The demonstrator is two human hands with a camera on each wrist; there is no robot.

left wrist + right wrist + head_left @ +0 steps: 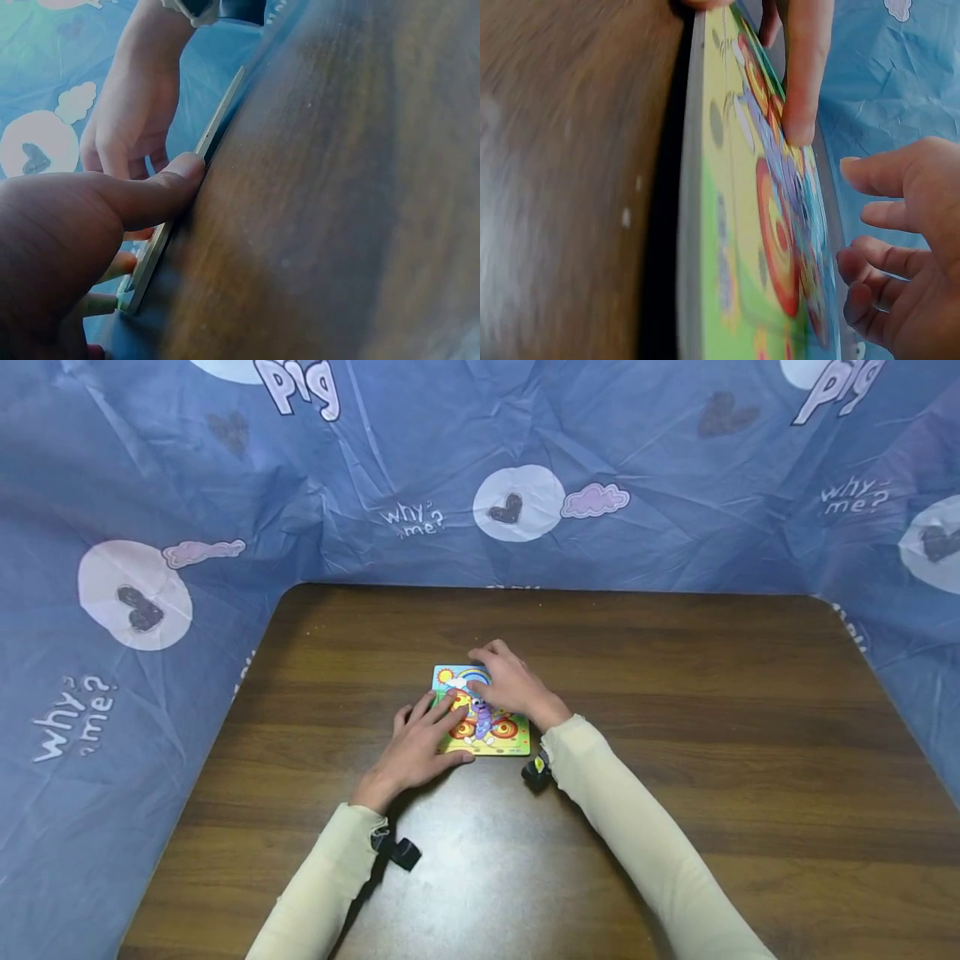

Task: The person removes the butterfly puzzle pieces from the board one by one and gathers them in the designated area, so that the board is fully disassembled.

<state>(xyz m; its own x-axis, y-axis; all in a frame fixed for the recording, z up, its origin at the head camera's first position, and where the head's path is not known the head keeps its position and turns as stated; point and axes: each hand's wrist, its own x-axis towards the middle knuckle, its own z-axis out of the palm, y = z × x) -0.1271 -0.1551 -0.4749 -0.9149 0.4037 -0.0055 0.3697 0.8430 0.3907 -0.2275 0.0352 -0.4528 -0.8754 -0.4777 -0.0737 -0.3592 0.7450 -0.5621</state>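
A colourful picture board, which looks like a jigsaw puzzle (486, 727), lies on the table and shows a purple winged insect, a sun and a rainbow. My left hand (420, 747) rests across its left side, fingers spread over the picture and thumb along the near edge. Over the upper right part of the board is my right hand (516, 685). In the right wrist view, the right hand's fingers (889, 217) bend loosely beside the picture face, with no held piece visible. From the left wrist, only the board's thin edge (217, 116) shows clearly.
The brown wooden table (712, 718) stretches out around the board. Blue printed cloth (420, 443) hangs behind the table and along both sides. A small black camera sits at each wrist, the left one (405, 854) just above the tabletop.
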